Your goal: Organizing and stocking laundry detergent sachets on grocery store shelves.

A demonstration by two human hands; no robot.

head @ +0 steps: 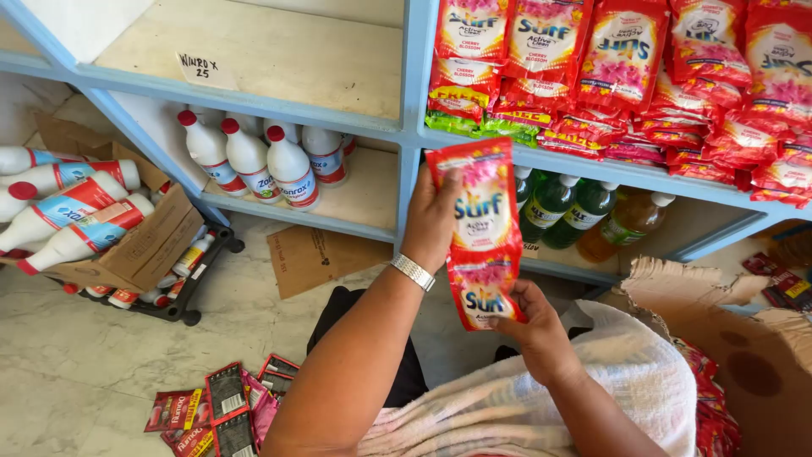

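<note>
A strip of two joined red detergent sachets [482, 233] hangs upright in front of the blue shelf unit [412, 93]. My left hand [429, 222], with a metal watch on the wrist, grips the upper sachet by its left edge. My right hand [531, 326] pinches the lower sachet from below. A white towel [592, 381] lies over my lap under the right arm.
Piles of red sachets [677, 76] fill the upper right shelf, with green and amber bottles [584, 211] below. White red-capped bottles [271, 161] stand on the middle shelf and lie in a cardboard box [127, 245] at left. Dark sachets [220, 410] lie on the marble floor; an open carton [744, 338] is at right.
</note>
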